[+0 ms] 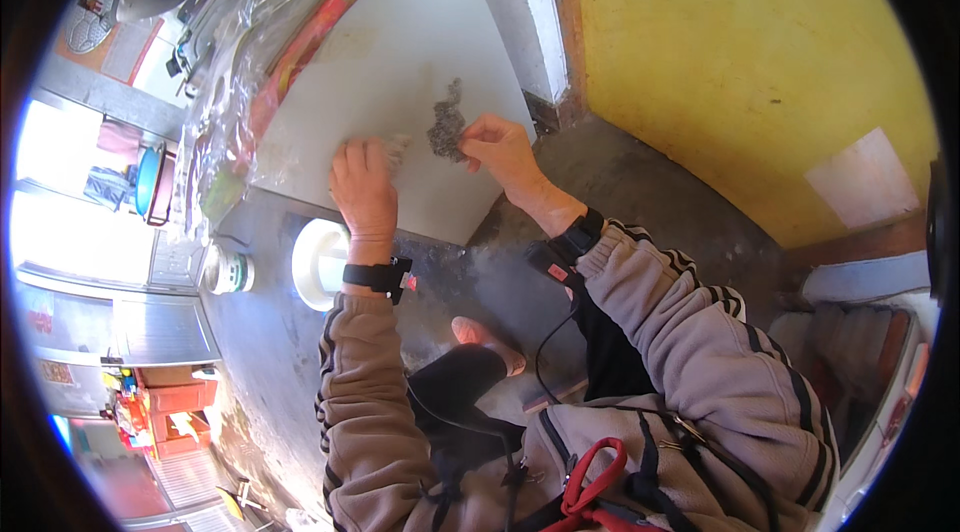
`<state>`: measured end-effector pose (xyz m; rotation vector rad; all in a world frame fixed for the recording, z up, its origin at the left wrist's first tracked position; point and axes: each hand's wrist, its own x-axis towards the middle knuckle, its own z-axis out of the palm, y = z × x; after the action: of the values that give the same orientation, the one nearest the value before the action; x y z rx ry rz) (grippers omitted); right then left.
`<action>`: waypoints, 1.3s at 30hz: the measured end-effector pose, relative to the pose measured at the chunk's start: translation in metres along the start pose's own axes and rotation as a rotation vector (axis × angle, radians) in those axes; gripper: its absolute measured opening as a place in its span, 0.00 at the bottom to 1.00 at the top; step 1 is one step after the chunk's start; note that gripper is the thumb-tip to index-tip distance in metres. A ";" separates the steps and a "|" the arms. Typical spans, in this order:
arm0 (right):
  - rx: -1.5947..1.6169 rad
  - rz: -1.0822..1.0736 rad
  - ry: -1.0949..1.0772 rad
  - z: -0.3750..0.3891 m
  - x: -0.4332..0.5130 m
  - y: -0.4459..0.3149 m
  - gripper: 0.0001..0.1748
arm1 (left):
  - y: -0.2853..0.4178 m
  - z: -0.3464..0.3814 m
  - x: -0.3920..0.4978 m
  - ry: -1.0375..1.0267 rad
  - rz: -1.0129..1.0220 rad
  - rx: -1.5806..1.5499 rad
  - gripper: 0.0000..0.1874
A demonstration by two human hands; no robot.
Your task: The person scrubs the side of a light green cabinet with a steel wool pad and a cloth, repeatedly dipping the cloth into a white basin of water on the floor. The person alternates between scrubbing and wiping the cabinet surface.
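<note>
My right hand (pixel 499 149) pinches the edge of a tangled dark grey clump (pixel 448 128), which looks like a steel wool scourer. A thin strand of the clump trails upward over a pale grey panel (pixel 390 44). My left hand (pixel 364 183) is over the panel's lower left part, its fingers bent and close together. Beside those fingers is a pale, blurred, wispy bit (pixel 397 148); whether the hand grips it cannot be made out. Both wrists wear black straps with small devices.
Clear plastic sheeting (pixel 232 74) covers things along the panel's left edge. A white bucket (pixel 319 266) and a small white tub (pixel 229 271) stand on the dark floor (pixel 487 284). To the right rises a yellow surface (pixel 742 59) with a pale patch (pixel 862 176). A cable hangs near my legs.
</note>
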<state>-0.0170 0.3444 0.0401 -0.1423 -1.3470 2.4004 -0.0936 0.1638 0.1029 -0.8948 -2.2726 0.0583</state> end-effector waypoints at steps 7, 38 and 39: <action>0.068 -0.028 0.004 -0.007 0.006 0.002 0.02 | 0.013 -0.013 0.081 0.352 0.017 0.000 0.20; 0.168 -0.102 0.259 -0.054 0.021 -0.026 0.01 | 0.090 0.023 0.232 0.379 0.374 0.009 0.09; 0.160 -0.069 0.282 -0.055 0.022 -0.026 0.01 | 0.093 0.031 0.228 0.316 0.387 0.020 0.08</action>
<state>-0.0150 0.4083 0.0346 -0.3689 -1.0130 2.3151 -0.1786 0.3818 0.1860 -1.2289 -1.7840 0.1025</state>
